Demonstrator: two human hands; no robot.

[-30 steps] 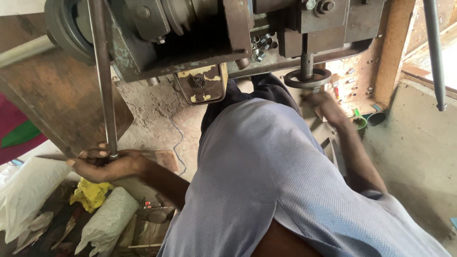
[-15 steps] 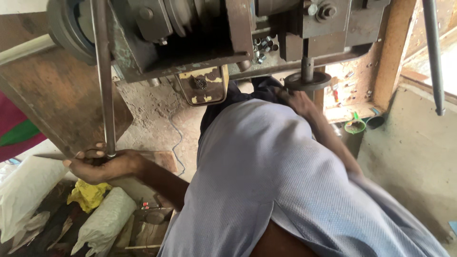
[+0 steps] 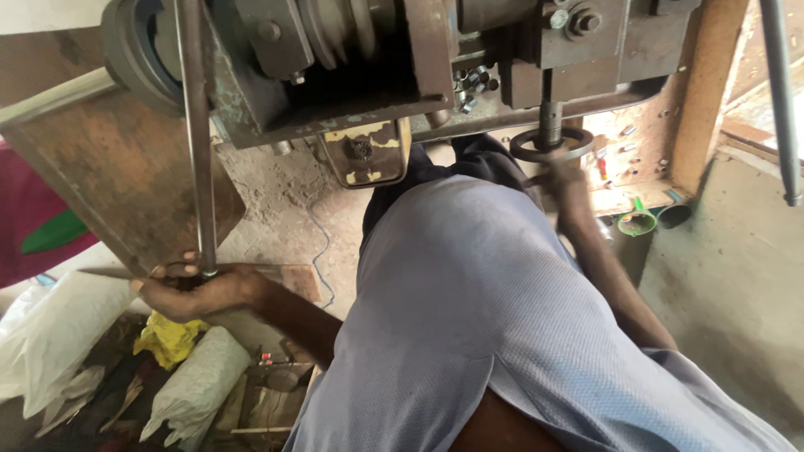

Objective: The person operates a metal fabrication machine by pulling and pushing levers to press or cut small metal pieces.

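The left hand [image 3: 197,289] is clenched around the lower end of a long metal rod [image 3: 194,134], which stands nearly upright and runs up past the front of a heavy grey machine [image 3: 360,59]. The fingers wrap the rod just above a flat wooden board [image 3: 289,280] lying on the ground.

The right hand [image 3: 568,180] is raised to a small round handwheel [image 3: 551,144] on a vertical shaft under the machine's right side. It touches the wheel's rim, but the hand is blurred and I cannot tell whether it grips or only rests there.

The person's body in a pale blue shirt [image 3: 494,318] fills the middle of the view. At lower left lie 2 white bags [image 3: 197,381] and a yellow cloth [image 3: 167,335]. A green cup [image 3: 636,219] sits at right, near the right forearm.
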